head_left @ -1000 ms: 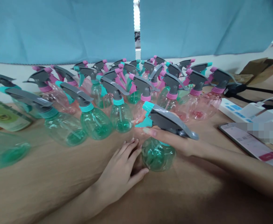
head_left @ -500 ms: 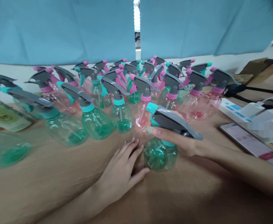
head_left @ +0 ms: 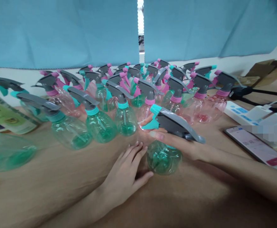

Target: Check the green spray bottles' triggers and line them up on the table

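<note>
A green spray bottle (head_left: 164,160) with a grey and turquoise trigger head stands upright on the table in front of me. My right hand (head_left: 176,142) is closed around its neck, just under the spray head, and some of its fingers are hidden behind the turquoise trigger (head_left: 152,123). To the left of that bottle, my left hand (head_left: 129,167) lies flat on the table, fingers stretched out and holding nothing. Its thumb tip is close to the bottle's base; whether they touch I cannot tell. A smaller-looking green spray bottle (head_left: 126,122) stands just beyond my left fingertips.
Several pink spray bottles (head_left: 201,109) and green ones crowd the back of the table (head_left: 69,183). At the right are a phone (head_left: 252,142), a white power strip (head_left: 240,110) with plugs, and a cardboard box (head_left: 259,72). A green-labelled package (head_left: 10,114) leans at the left; a blue curtain (head_left: 58,31) hangs behind.
The turquoise trigger, pulled in toward the neck before, now sticks out forward, and my right fingers have shifted around it. My left hand keeps its place. The whole view has slid slightly.
</note>
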The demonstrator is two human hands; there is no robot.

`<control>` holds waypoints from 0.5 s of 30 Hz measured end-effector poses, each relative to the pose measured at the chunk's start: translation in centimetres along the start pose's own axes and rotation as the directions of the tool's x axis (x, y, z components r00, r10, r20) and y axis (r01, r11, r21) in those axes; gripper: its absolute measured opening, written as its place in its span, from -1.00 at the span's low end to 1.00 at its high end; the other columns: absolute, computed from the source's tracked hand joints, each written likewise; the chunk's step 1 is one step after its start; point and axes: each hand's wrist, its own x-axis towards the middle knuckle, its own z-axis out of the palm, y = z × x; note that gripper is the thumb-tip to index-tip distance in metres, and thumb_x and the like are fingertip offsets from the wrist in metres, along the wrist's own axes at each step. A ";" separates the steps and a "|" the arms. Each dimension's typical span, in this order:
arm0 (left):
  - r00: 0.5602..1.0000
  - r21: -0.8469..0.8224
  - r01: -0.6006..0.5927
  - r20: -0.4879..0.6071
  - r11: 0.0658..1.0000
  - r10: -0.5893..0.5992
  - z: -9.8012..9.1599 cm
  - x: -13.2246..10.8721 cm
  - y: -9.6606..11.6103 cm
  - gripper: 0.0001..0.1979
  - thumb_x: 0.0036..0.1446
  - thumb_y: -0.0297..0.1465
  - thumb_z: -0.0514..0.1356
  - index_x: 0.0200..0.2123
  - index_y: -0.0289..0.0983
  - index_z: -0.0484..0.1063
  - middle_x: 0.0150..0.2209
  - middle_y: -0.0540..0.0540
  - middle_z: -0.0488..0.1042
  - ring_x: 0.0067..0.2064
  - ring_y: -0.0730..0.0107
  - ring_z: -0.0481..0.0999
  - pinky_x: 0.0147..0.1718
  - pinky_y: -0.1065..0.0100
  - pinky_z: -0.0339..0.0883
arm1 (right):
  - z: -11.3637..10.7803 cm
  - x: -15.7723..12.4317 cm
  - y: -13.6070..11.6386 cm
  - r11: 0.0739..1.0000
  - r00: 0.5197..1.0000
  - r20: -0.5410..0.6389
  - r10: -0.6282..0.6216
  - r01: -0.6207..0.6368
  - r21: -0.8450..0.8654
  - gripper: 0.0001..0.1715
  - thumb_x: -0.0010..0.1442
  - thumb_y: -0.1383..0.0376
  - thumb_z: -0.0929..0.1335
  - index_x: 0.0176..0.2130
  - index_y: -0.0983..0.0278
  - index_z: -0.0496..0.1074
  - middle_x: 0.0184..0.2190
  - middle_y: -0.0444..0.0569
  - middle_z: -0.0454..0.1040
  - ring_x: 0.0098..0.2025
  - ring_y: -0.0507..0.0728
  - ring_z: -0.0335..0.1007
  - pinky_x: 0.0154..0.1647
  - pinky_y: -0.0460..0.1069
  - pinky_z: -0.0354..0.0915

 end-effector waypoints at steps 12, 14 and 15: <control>1.000 -0.004 0.001 -0.019 1.000 -0.001 0.0 -0.1 -0.1 -0.42 0.26 -0.13 0.13 0.23 -0.27 0.11 0.26 -0.28 0.20 0.27 -0.02 0.16 0.16 -0.05 0.11 | 0.0 -0.1 0.1 1.000 1.000 -0.013 0.025 -0.024 0.020 -0.80 0.22 0.16 0.34 -0.22 0.20 0.47 -0.27 -0.12 0.51 -0.29 0.06 0.46 -0.27 -0.04 0.43; 1.000 0.004 0.003 -0.008 1.000 -0.003 0.1 -0.1 -0.1 -0.41 0.25 -0.14 0.14 0.23 -0.30 0.12 0.26 -0.30 0.19 0.28 -0.02 0.15 0.16 -0.05 0.11 | 0.1 0.0 0.2 1.000 1.000 -0.022 0.018 -0.018 0.019 -0.81 0.21 0.16 0.34 -0.24 0.21 0.47 -0.34 -0.13 0.51 -0.31 0.07 0.46 -0.31 -0.03 0.43; 1.000 0.008 0.005 -0.003 1.000 -0.005 0.1 -0.1 -0.1 -0.41 0.25 -0.14 0.14 0.23 -0.31 0.13 0.26 -0.30 0.19 0.28 -0.02 0.15 0.17 -0.05 0.11 | 0.1 0.0 0.2 1.000 1.000 -0.029 0.008 -0.007 0.026 -0.82 0.21 0.17 0.34 -0.26 0.20 0.47 -0.36 -0.14 0.51 -0.29 0.08 0.47 -0.30 -0.03 0.43</control>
